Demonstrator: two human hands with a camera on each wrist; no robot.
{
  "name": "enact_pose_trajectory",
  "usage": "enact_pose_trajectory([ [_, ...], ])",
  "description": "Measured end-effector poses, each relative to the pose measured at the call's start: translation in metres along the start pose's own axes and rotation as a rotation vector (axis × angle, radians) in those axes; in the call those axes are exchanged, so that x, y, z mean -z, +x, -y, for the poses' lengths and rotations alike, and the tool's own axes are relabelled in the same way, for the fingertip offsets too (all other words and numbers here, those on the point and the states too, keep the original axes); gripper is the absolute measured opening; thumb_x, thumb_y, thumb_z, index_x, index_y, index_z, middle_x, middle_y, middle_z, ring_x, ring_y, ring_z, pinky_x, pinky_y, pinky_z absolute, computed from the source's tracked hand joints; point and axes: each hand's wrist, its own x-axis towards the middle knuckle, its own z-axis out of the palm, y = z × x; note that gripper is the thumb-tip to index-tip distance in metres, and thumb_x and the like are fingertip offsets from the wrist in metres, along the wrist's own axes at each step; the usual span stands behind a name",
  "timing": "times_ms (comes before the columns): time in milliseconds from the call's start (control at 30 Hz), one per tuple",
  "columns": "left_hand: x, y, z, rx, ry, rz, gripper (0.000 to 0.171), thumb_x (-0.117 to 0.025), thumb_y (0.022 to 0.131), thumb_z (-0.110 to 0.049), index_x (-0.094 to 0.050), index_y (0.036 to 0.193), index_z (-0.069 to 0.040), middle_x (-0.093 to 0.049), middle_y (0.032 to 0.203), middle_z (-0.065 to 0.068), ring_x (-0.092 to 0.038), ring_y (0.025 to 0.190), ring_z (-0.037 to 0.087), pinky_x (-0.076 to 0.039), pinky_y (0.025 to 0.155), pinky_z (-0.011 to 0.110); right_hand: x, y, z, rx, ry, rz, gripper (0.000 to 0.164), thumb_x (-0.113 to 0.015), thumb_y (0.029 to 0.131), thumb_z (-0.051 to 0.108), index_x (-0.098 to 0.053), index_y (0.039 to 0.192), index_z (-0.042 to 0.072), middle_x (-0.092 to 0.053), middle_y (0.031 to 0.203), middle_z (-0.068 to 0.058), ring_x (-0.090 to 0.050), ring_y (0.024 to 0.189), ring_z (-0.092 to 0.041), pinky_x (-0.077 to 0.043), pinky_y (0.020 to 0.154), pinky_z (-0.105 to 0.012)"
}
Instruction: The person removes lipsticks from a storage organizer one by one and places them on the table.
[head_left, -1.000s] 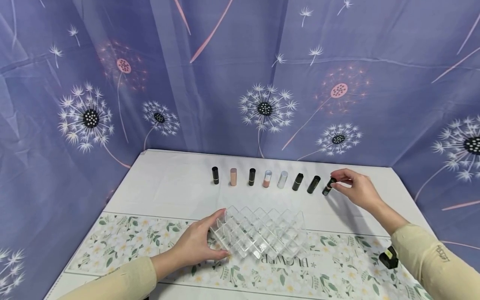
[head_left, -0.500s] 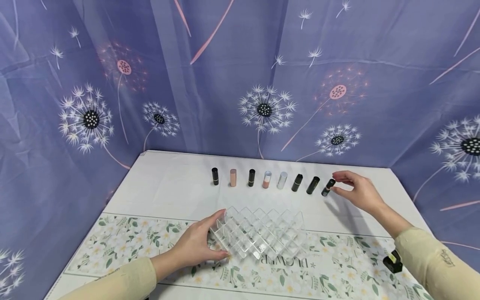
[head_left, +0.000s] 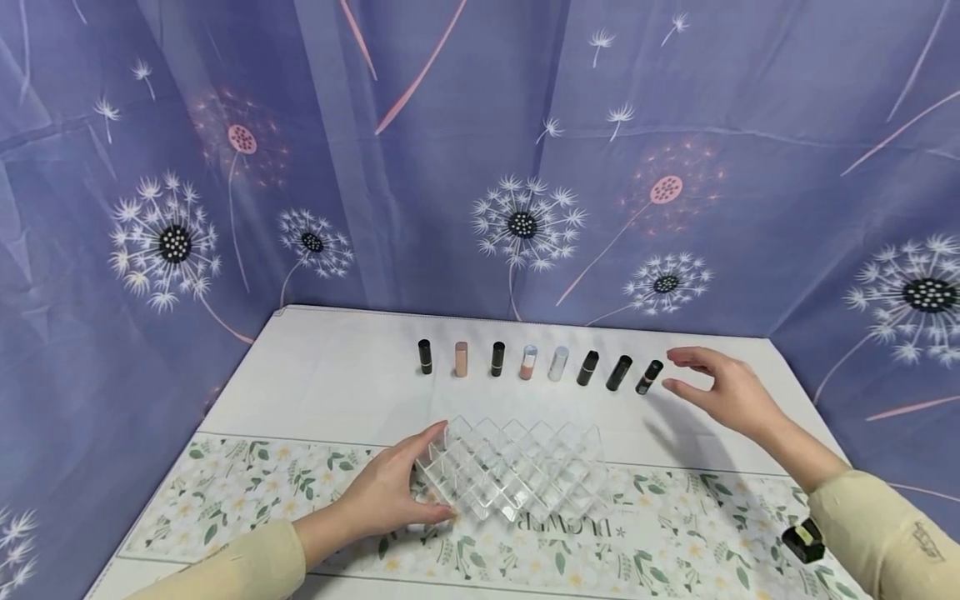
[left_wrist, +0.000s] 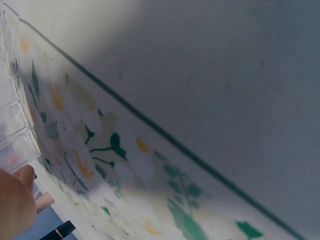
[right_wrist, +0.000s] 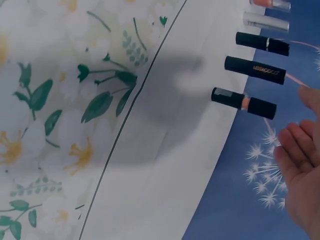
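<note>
A clear lipstick organizer (head_left: 517, 471) with diamond-shaped compartments sits on the table; its near corner also shows in the left wrist view. My left hand (head_left: 386, 483) holds its left end between thumb and fingers. Behind it, several lipsticks stand upright in a row, among them a rose-gold lipstick (head_left: 461, 359), a pink-and-clear one (head_left: 528, 362) and a silver one (head_left: 558, 364). At the right end of the row stands a black lipstick (head_left: 649, 377) with a pinkish band. Just right of it is my right hand (head_left: 723, 387), thumb and fingers spread apart around nothing.
A white mat (head_left: 345, 358) with a floral strip (head_left: 277, 483) covers the table. Purple curtains (head_left: 420, 208) with dandelion prints hang behind and at both sides. A small black device (head_left: 803, 540) is at the right sleeve.
My right hand has let go of the rightmost black lipstick and drawn off to the right. That lipstick now stands by itself. The left hand keeps its hold on the organizer.
</note>
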Motion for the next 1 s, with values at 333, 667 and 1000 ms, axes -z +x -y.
enact_pose_trajectory([
  [333, -0.001, 0.006, -0.003, -0.02, 0.025, -0.004, 0.119, -0.094, 0.075, -0.059, -0.036, 0.168, -0.015, -0.052, 0.159, 0.019, -0.054, 0.141, 0.046, -0.048, 0.111, 0.067, -0.002, -0.007, 0.02, 0.049, -0.012, 0.007, 0.049, -0.083, 0.096, 0.024, -0.068, 0.139, 0.005, -0.075, 0.129, -0.016, -0.072, 0.113, -0.043, -0.061, 0.082, -0.052],
  [667, 0.02, 0.013, -0.007, 0.019, 0.081, 0.05, 0.113, -0.092, 0.075, -0.062, -0.042, 0.165, -0.016, -0.053, 0.16, 0.014, -0.054, 0.143, 0.041, -0.047, 0.115, 0.063, 0.0, -0.013, 0.039, 0.132, -0.041, 0.08, 0.058, -0.085, 0.094, 0.024, -0.064, 0.144, 0.002, -0.069, 0.139, -0.02, -0.065, 0.123, -0.048, -0.056, 0.096, -0.065],
  [1000, 0.063, 0.018, -0.009, 0.035, 0.2, 0.066, 0.108, -0.086, 0.078, -0.069, -0.047, 0.162, -0.016, -0.056, 0.158, 0.013, -0.056, 0.14, 0.04, -0.048, 0.113, 0.063, 0.0, -0.022, 0.046, 0.247, -0.142, 0.078, 0.061, -0.089, 0.089, 0.025, -0.066, 0.141, 0.006, -0.07, 0.135, -0.018, -0.067, 0.121, -0.043, -0.058, 0.094, -0.065],
])
